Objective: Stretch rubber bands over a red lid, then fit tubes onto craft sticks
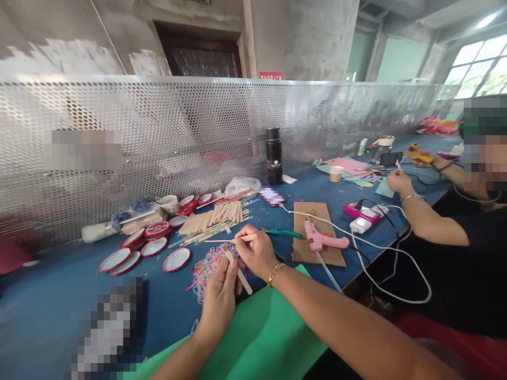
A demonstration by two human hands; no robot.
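Here's a black bottle standing upright beside the perforated metal screen, and just in front, a phone, its display blurred. A white cable runs from it, looping past the table edge! Over right, a person in black grips a yellow tool. Behind the screen, there's a dark doorway, a little red sign, and far right, bright windows.

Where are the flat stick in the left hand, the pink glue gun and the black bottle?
Flat stick (245, 284): head view, on its bare end below the left hand (220, 290).
Pink glue gun (316, 240): head view, on its body.
Black bottle (274, 157): head view, on its side, below the cap.
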